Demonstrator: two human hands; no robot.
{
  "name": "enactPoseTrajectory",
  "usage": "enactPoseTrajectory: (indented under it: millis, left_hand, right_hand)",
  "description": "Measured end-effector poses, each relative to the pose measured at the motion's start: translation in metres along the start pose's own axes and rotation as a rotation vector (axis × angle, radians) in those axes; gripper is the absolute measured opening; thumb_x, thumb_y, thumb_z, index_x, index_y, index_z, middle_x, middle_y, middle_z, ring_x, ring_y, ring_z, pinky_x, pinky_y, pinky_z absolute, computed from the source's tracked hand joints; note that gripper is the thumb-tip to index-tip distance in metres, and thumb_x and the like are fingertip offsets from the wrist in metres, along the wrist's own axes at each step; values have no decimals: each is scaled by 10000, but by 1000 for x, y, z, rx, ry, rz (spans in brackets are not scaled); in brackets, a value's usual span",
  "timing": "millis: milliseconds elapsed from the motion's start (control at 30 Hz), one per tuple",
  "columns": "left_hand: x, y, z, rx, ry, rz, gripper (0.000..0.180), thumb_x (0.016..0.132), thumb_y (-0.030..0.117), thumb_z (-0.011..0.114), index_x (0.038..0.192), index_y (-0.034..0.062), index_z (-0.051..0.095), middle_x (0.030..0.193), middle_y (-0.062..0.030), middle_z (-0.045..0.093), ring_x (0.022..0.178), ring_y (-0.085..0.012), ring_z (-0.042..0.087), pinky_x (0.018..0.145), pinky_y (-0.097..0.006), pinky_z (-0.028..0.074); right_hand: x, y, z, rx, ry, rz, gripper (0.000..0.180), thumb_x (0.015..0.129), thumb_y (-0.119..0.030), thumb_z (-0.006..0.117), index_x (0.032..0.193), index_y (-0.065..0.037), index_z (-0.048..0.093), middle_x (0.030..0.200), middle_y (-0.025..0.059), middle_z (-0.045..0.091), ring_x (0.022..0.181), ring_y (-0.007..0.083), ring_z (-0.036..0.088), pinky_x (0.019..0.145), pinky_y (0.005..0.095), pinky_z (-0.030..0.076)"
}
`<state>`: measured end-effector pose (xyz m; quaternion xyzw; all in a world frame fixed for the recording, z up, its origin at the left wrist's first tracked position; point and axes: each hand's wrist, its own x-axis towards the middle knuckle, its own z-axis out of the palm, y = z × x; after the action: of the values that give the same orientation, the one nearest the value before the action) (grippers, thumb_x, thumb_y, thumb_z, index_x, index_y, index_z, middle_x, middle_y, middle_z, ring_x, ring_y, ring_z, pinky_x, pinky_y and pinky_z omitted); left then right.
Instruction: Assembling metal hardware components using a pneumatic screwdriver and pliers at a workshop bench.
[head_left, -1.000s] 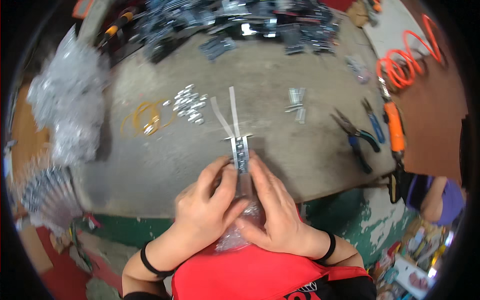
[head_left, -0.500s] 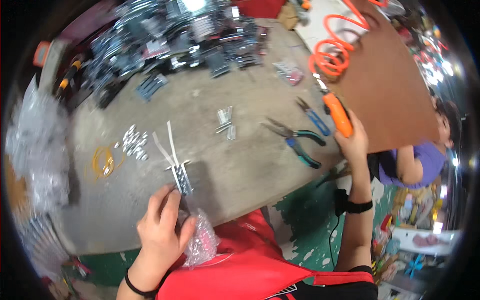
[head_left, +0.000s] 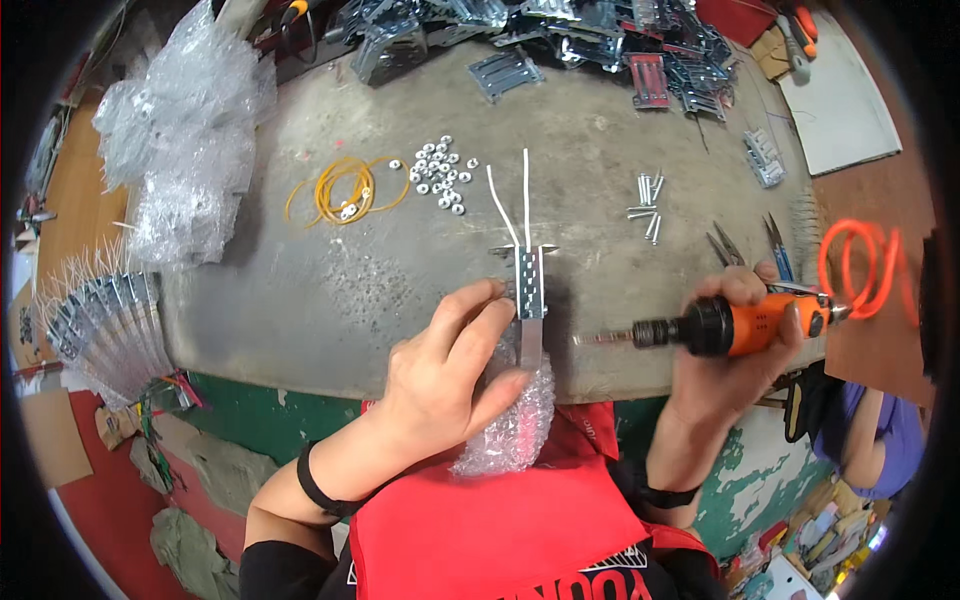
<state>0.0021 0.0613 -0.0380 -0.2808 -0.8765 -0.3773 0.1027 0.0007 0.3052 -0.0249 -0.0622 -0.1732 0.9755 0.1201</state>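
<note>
My left hand (head_left: 455, 365) grips a narrow metal bracket (head_left: 531, 285) at the table's front edge. Two white strips (head_left: 526, 195) stick out from its far end, and bubble wrap (head_left: 517, 425) covers its near part. In my right hand (head_left: 735, 370) is an orange-and-black air screwdriver (head_left: 755, 325). Its bit (head_left: 603, 338) points left toward the bracket, a short gap away from it. The fingertips of my left hand rest along the bracket's left side; the thumb lies on the bubble wrap.
Small white round pieces (head_left: 440, 172) lie beside a yellow wire coil (head_left: 345, 190). Several screws (head_left: 648, 208) and pliers (head_left: 727, 245) are on the right. Metal plates (head_left: 650, 80) are heaped at the back, bubble-wrapped parts (head_left: 175, 150) at the left. An orange coiled hose (head_left: 862, 255) hangs right.
My right hand has brought the screwdriver in from the right and turned it so the bit points left. My left hand stays on the bracket. The view has shifted.
</note>
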Motion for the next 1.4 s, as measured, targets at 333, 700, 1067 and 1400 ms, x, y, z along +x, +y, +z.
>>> enactPoseTrajectory:
  millis: [333,700,1067,1400]
  left_hand:
    - [-4,-2,1,-46,9,-27,542,691,212,749,1141,-10,541,1183,-188,546,816,-294,659,598,-334,549]
    - [-2,2,3,39,17,-24,540,676,204,728,1137,-25,563,1209,-204,535,825,-305,664,620,-344,556]
    - [7,1,-11,-55,-59,-55,477,717,188,725,1111,-7,542,1144,-183,537,831,-318,640,632,-357,549]
    - [48,-56,-27,235,-51,4,297,775,-31,554,1067,-13,605,1086,-152,616,990,-325,617,821,-381,514]
  right_hand:
    - [5,31,-20,359,115,-12,277,835,-177,623,1053,-37,522,798,42,503,776,184,522,910,398,429]
    - [6,39,-24,321,38,6,281,848,-188,620,1053,-17,532,815,54,504,796,199,517,923,406,428]
    - [4,41,-23,229,74,-22,364,880,-178,631,1177,-47,467,828,39,472,837,181,521,927,403,439]
    - [5,41,-23,181,66,-51,341,890,-174,618,1165,-49,460,838,67,510,831,199,537,901,409,453]
